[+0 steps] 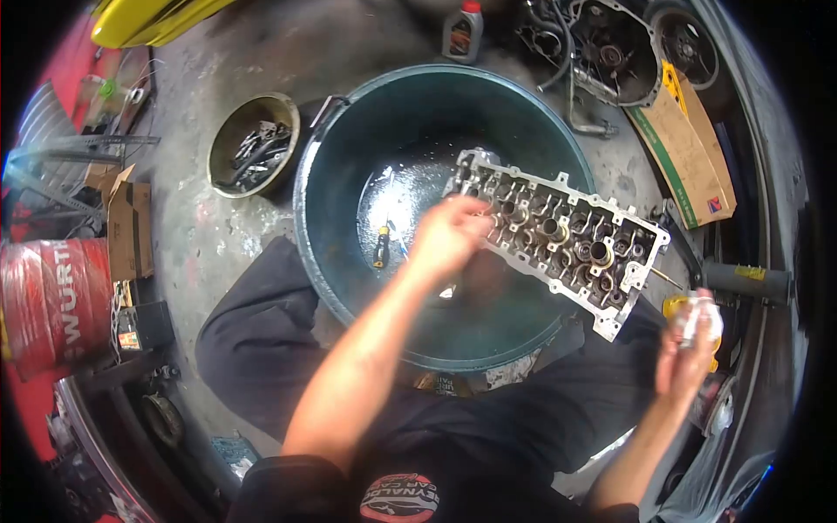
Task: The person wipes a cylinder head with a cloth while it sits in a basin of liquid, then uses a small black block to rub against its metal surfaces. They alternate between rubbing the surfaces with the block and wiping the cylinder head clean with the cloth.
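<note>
A metal cylinder head (567,240) lies at a slant over the right side of a large dark green tub (305,174), its right end above my thigh. My left hand (449,234) is at the head's left part, its fingers drawn together and blurred; what they hold, if anything, I cannot make out. To the right of the head, my right hand (682,362) is closed around a crumpled white thing (700,318), possibly a cloth. Between that hand and the head's end shows a thin rod (667,278). Inside the tub lies a yellow-and-black screwdriver (382,247).
Left of the tub stands a bowl (218,148) of metal parts. An oil bottle (462,33) is behind it. Engine housings (610,52) and a cardboard box (684,148) sit at upper right. A red drum (57,301) stands at far left.
</note>
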The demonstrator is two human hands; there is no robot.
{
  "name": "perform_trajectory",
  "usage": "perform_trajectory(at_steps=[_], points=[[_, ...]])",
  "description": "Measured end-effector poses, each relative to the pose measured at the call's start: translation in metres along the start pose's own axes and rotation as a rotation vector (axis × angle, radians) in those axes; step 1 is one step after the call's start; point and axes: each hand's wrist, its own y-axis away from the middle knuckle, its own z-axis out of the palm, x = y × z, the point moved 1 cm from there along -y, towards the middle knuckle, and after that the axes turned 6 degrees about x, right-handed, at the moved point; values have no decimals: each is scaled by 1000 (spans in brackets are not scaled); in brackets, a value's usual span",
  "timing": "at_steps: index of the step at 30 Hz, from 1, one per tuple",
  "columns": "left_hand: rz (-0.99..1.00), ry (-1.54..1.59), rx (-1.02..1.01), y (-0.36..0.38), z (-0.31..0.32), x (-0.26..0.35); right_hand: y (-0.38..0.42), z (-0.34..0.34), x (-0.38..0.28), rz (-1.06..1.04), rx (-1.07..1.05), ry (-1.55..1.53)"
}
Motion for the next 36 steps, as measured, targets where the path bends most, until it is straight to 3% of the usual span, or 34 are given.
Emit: perform_trajectory(at_steps=[1, 2, 4, 6, 8, 12, 15, 18, 20, 21, 24, 25, 28, 29, 31, 32, 34, 36], points=[[96, -600, 113, -25, -13, -46, -12, -8, -16, -81, 23, 58], [-123, -945, -209, -60, -16, -128, -24, -12, -23, -114, 2, 11], [-107, -1263, -377, -32, 11, -151, -45, -13, -16, -124, 58, -51], [-91, -1337, -596, -32, 43, -212, -59, 17, 9, -149, 229, -45], [-202, -1233, -351, -20, 64, -219, -62, 44, 24, -134, 329, 112], [-337, -1154, -266, -23, 80, -268, -62, 27, 30, -318, 275, 181], [-56, -1220, -679, -15, 72, -241, -58, 34, 27, -439, 405, 296], [276, -1078, -562, -14, 91, -224, -58, 36, 33, -573, 423, 432], [275, -1076, -596, -48, 116, -286, -60, 40, 36, -597, 359, 429], [-56, -1004, -538, -61, 129, -291, -59, 43, 35, -578, 340, 449], [636, -926, -148, -43, 167, -348, -60, 55, 33, -530, 307, 452], [468, -976, -373, -40, 165, -327, -64, 58, 35, -538, 350, 507], [169, -858, -578, -49, 130, -266, -84, 58, 28, -556, 331, 509], [26, -932, -515, -51, 121, -311, -89, 58, 25, -551, 351, 520], [-84, -770, -257, -39, 64, -275, -94, 55, 27, -544, 395, 537], [-150, -761, -28, -34, 38, -272, -95, 51, 33, -497, 365, 520], [-276, -724, 195, -27, -16, -260, -91, 67, 42, -583, 331, 692], [-279, -793, 384, -36, -31, -196, -80, 83, 57, -472, 279, 586]])
